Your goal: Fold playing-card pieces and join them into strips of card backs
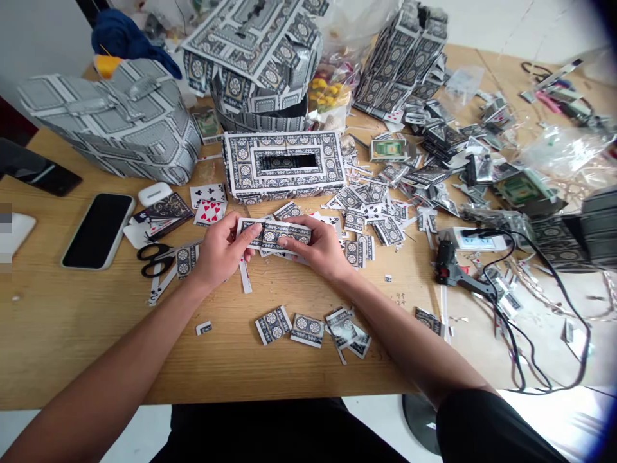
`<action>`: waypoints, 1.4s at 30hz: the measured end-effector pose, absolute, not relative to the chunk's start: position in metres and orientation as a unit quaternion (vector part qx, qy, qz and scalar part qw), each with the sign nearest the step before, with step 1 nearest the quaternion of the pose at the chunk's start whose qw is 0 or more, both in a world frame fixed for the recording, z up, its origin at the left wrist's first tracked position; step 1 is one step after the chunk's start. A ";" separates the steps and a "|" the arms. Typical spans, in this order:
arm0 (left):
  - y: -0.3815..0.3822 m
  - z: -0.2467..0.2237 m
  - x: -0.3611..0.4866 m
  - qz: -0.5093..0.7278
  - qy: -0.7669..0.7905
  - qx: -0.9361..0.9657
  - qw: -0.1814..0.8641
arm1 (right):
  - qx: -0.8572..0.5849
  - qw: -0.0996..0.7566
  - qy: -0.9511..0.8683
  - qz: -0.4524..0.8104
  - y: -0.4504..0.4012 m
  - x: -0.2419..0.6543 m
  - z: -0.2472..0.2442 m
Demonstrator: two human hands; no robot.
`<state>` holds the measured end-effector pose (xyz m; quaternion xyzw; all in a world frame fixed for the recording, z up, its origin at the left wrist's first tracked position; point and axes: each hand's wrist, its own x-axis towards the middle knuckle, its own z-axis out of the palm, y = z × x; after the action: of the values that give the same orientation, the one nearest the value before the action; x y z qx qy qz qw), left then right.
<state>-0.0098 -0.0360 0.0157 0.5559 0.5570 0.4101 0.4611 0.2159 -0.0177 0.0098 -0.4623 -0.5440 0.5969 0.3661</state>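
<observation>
Between my two hands I hold a strip of patterned playing card pieces (272, 234), back side up, just above the table. My left hand (224, 251) pinches its left end, thumb on top. My right hand (315, 244) grips the other end the same way, its thumb pressed near the middle. Cut card pieces lie under and beside the hands. Right behind them stands a tissue-box-shaped case (284, 183) covered in card backs, with a slot in its top. Black-handled scissors (155, 258) rest to the left of my left hand.
A phone (99, 231) and an earbud case (154, 194) lie at left. Card-covered bags (125, 122) stand behind. Cut card scraps (380, 212) spread across the right. A glue gun (453, 267) with looping black cables (520, 347) lies at far right. Card squares (307, 330) lie near the front edge.
</observation>
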 end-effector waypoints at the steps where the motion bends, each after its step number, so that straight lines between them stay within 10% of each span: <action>1: -0.036 0.016 -0.010 0.411 0.558 0.557 0.457 | -0.453 0.366 -0.548 0.600 -0.017 0.216 0.009; 42: -0.033 0.016 -0.008 0.388 0.521 0.553 0.521 | -0.406 0.415 -0.654 0.485 -0.023 0.214 0.012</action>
<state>-0.0085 -0.0334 0.0159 0.5531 0.5212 0.3879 0.5214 0.2141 -0.0227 0.0116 -0.4060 -0.6539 0.4851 0.4151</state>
